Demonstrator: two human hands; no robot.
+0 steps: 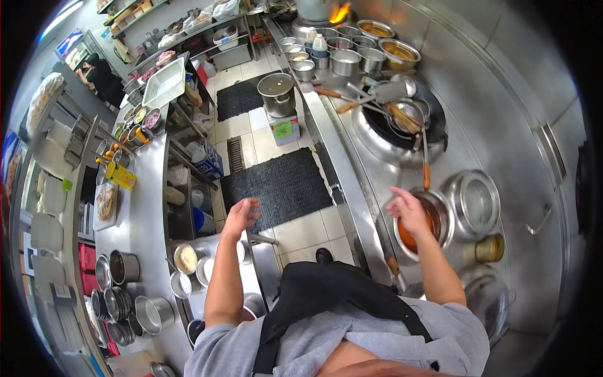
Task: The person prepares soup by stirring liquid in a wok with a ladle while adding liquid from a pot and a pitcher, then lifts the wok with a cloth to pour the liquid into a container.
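On the near side of the wok (438,119), a round steel bowl (446,217) stands on the stainless-steel surface (461,147), its shiny wall around orange-red liquid (404,236). The right hand (408,212) is over the bowl, fingers loosely spread; I cannot tell whether it touches. Well left of the wok, the left hand (241,217) hangs with fingers bent and slightly parted. Also leftward, black mats (276,185) cover pale floor tiles (264,146); beyond the wok, metal pots (346,69) crowd near an orange flame (340,12).
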